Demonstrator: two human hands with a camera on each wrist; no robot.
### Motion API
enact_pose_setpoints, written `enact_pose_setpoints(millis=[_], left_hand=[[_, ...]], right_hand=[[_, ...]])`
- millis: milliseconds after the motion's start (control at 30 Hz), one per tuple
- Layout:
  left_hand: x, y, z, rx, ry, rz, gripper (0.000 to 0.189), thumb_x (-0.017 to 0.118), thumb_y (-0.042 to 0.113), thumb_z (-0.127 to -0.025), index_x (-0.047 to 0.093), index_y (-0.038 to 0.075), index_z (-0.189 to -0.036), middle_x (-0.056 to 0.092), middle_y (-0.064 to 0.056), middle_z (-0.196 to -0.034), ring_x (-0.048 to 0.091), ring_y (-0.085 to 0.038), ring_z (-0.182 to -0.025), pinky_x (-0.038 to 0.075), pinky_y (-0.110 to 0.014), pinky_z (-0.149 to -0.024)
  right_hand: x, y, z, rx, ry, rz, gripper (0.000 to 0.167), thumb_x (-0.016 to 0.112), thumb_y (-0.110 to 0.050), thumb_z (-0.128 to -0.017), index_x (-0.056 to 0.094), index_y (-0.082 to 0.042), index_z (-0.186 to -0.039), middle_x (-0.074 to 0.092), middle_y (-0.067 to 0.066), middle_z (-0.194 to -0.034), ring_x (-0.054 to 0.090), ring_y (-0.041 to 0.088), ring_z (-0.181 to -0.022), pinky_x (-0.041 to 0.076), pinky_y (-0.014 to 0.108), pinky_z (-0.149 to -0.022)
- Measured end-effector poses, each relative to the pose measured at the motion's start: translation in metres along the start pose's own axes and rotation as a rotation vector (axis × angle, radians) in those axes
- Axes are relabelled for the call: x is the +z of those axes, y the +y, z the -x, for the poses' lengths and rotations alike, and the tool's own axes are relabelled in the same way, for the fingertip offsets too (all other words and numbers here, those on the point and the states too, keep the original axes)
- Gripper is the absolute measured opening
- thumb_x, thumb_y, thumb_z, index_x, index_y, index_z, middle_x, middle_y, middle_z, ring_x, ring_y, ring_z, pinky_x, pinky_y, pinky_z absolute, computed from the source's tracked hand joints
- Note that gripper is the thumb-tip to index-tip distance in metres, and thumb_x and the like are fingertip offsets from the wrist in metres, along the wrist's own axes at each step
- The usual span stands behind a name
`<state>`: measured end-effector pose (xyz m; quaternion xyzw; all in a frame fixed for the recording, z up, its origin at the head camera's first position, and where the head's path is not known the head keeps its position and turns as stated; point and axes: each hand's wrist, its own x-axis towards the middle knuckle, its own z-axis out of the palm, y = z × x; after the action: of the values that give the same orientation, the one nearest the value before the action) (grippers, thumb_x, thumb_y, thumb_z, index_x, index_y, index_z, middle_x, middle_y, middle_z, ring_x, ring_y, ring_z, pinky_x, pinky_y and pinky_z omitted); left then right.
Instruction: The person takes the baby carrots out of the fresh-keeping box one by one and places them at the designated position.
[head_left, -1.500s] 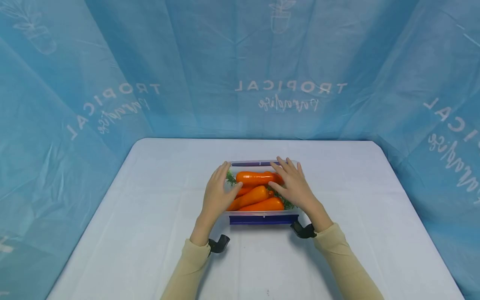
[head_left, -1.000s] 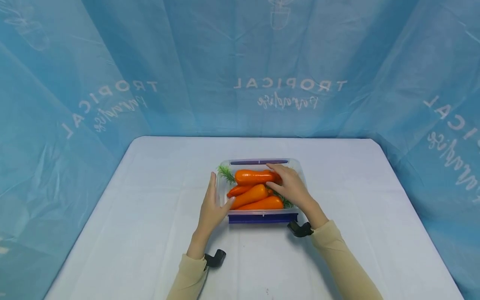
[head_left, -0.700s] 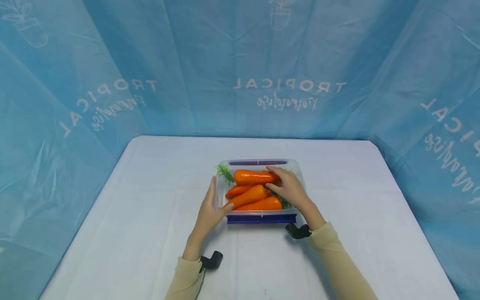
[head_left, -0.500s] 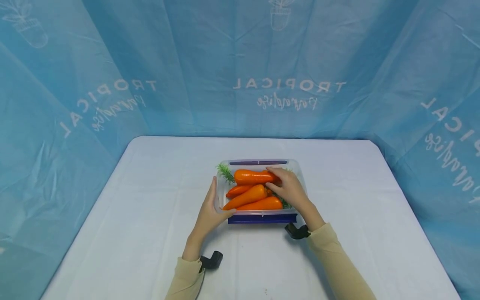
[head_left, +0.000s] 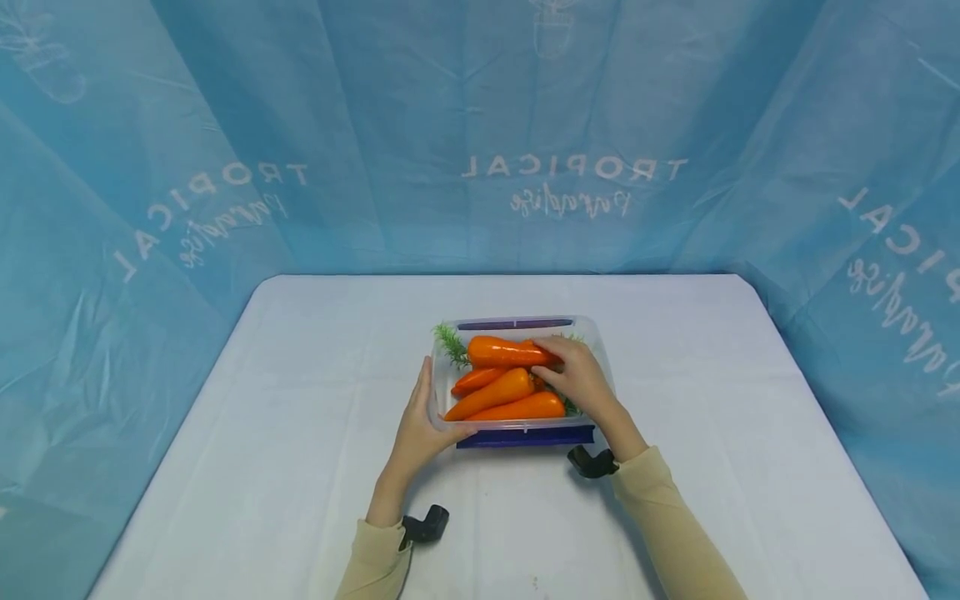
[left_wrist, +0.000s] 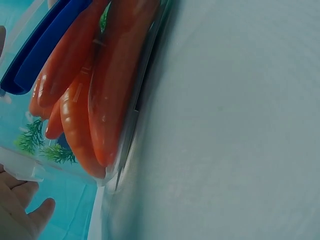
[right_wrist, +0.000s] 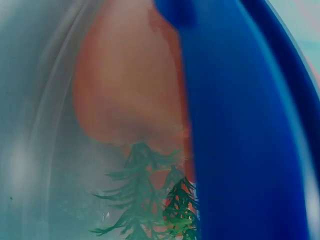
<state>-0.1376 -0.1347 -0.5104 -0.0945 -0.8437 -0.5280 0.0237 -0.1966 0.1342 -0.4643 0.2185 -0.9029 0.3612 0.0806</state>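
Seemingly pinching the far carrot (head_left: 506,351) by its right end with the partly curled right hand (head_left: 577,371), inside the clear container (head_left: 555,425) on the table (head_left: 330,400); bracketing the near left corner with the straight-fingered left hand (head_left: 418,432), gripping nothing. Could slip and roll onto the near carrots (head_left: 495,396), being glossy and round, if squeezed loosely, or drag the container askew if tugged.

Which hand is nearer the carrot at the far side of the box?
The right. The right hand has its fingers over that carrot at its right end; the left hand is at the box's near left corner.
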Motion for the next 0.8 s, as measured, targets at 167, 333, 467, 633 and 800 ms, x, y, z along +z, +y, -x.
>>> enact_pose_setpoints(millis=[167,333,467,633,800], left_hand=[[0.0002,-0.0011,-0.0002,0.024,0.005,-0.008,0.122,0.087,0.036,-0.065,0.005,0.024,-0.154,0.007,0.000,-0.162,0.013,-0.029,-0.149,0.019,-0.056,-0.117],[0.0008,-0.0009,0.0008,0.027,0.001,-0.008,0.121,0.087,0.038,-0.065,0.006,0.025,-0.154,0.009,0.000,-0.162,0.016,-0.030,-0.148,0.021,-0.057,-0.116],[-0.0008,-0.0001,0.0019,0.012,0.015,-0.024,0.121,0.087,0.039,-0.064,0.007,0.026,-0.154,0.012,-0.001,-0.162,0.019,-0.031,-0.147,0.023,-0.057,-0.115],[-0.0026,-0.0003,0.0020,0.007,0.020,-0.049,0.121,0.087,0.041,-0.064,0.008,0.026,-0.154,0.013,-0.002,-0.161,0.021,-0.031,-0.147,0.024,-0.058,-0.115],[-0.0036,-0.0010,0.0017,0.006,0.023,-0.064,0.120,0.087,0.041,-0.064,0.008,0.026,-0.154,0.015,-0.003,-0.161,0.021,-0.031,-0.147,0.024,-0.058,-0.115]], right_hand=[[-0.0018,-0.0001,0.0027,-0.002,0.017,-0.004,0.042,0.072,-0.015,-0.084,0.063,-0.003,-0.124,0.067,0.015,-0.117,0.064,0.030,-0.105,0.054,0.043,-0.091],[-0.0033,0.0000,0.0052,-0.033,0.054,-0.001,0.042,0.074,-0.014,-0.081,0.065,-0.003,-0.121,0.069,0.014,-0.111,0.066,0.029,-0.099,0.055,0.043,-0.089],[-0.0034,-0.0014,0.0049,-0.041,0.067,-0.036,0.041,0.074,-0.015,-0.081,0.066,-0.003,-0.119,0.070,0.014,-0.112,0.066,0.028,-0.100,0.055,0.043,-0.089],[-0.0036,-0.0029,0.0050,-0.019,0.097,-0.117,0.036,0.074,-0.015,-0.081,0.068,-0.005,-0.116,0.071,0.012,-0.110,0.067,0.026,-0.099,0.055,0.041,-0.089],[-0.0025,-0.0011,0.0047,-0.038,0.112,-0.144,0.035,0.074,-0.014,-0.081,0.068,-0.004,-0.115,0.071,0.012,-0.109,0.067,0.026,-0.098,0.056,0.040,-0.088]])
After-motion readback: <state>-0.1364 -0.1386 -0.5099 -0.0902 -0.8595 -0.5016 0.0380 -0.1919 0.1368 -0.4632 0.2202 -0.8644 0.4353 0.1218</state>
